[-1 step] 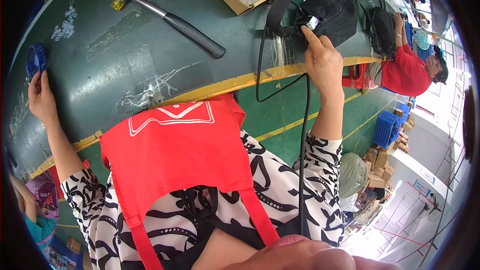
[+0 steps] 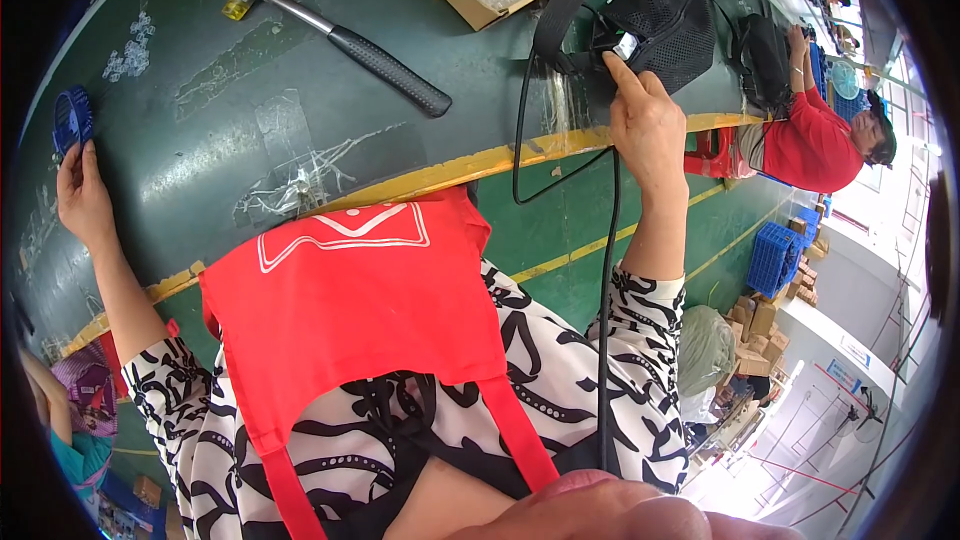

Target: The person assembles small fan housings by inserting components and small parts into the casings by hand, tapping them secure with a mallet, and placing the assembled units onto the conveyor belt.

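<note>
My left hand [image 2: 84,196] is at the table's far left, its fingertips closed on the near edge of a small round blue plastic basket [image 2: 72,121]. Above it lies a loose pile of small clear plastic pieces [image 2: 128,52]. On the right, my right hand [image 2: 650,125] points its index finger with the other fingers curled and nothing held. That fingertip touches a small dark device with a bright patch [image 2: 625,45] at the opening of a black mesh bag [image 2: 675,25]. A hammer [image 2: 385,68] with a black grip and yellow-tipped head lies between my hands.
A cardboard box [image 2: 480,15] of clear pieces stands at the back. A black cable [image 2: 608,270] hangs from the bag past the yellow table edge [image 2: 430,178]. A co-worker in red [image 2: 815,145] is at the right, beside another black bag [image 2: 765,60]. Blue crates [image 2: 775,258] stand beyond.
</note>
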A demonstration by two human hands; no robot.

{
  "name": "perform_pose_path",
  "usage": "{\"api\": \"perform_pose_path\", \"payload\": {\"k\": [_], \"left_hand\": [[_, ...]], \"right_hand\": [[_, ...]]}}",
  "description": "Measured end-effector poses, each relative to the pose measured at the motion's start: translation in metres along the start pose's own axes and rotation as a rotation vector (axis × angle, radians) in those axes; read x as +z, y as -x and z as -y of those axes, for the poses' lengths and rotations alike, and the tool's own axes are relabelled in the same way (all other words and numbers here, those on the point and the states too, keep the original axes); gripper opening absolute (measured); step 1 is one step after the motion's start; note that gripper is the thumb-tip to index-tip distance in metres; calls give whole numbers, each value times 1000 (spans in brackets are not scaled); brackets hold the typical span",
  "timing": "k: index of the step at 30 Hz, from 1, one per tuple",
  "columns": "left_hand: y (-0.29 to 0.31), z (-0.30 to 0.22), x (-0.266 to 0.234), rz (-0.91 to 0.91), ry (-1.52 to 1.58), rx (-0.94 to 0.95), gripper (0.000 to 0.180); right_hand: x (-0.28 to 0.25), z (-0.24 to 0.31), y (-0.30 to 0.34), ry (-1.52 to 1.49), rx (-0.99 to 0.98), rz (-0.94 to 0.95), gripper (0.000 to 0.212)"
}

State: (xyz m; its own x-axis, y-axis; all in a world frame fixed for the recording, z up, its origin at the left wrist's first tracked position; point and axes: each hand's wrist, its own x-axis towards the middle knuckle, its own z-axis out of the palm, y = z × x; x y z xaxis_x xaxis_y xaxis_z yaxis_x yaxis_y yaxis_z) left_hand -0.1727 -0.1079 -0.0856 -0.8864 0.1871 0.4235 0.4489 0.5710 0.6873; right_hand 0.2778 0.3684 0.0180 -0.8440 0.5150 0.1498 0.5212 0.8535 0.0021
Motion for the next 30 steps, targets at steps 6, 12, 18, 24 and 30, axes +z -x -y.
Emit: {"api": "perform_pose_path", "payload": {"k": [6, 12, 18, 24, 30], "left_hand": [[0, -1, 0, -8, -20, -2, 27], [2, -4, 2, -17, -19, -12, 27], [1, -9, 1, -11, -45, 2, 26], [1, -10, 3, -20, -13, 0, 25], [2, -8, -1, -22, -87, -1, 26]], "right_hand": [[1, 1, 3, -32, -1, -50, 48], [3, 3, 3, 40, 45, -45, 49], [5, 1, 1, 26, 51, -62, 50], [6, -5, 4, -161, 61, -95, 40], [9, -2, 3, -220, 48, -157, 33]]}}
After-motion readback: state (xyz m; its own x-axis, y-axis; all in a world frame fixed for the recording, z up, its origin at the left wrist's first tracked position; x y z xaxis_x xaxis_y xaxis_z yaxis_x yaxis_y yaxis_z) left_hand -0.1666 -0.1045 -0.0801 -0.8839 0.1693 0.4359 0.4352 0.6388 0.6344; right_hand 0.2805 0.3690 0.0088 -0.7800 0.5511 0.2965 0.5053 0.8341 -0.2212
